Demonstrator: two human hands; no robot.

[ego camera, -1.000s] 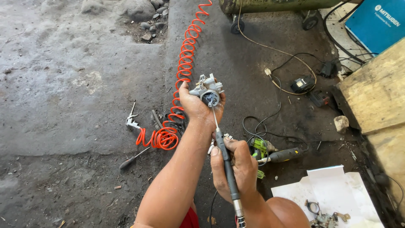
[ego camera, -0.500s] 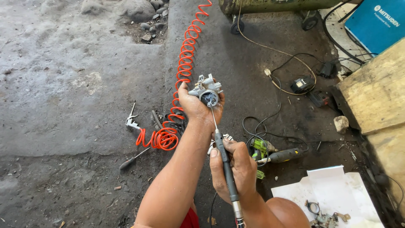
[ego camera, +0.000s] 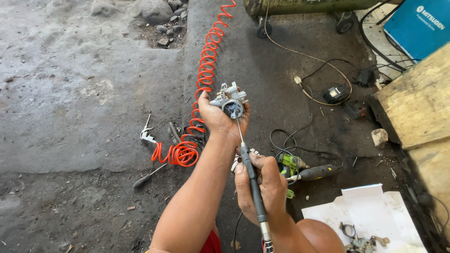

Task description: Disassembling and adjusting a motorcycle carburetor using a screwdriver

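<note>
The left hand (ego camera: pixel 216 117) is closed around a small grey metal carburetor (ego camera: pixel 229 101), held above the concrete floor (ego camera: pixel 70 93); its palm-side faces are hidden. The right hand (ego camera: pixel 262 187) grips a flexible-shaft rotary handpiece (ego camera: pixel 253 187), its thin bit entering the carburetor's round bore. The shaft's lower end is cut off by the frame edge. Behind lies a coiled orange air hose (ego camera: pixel 201 89), partly covered by the left hand.

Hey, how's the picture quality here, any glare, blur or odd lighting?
Head view: even daylight, soft shadows, no harsh glare; left hand with the metal part and right hand on the slim tool look sharp; the floor curves slightly near the frame edges.
</note>
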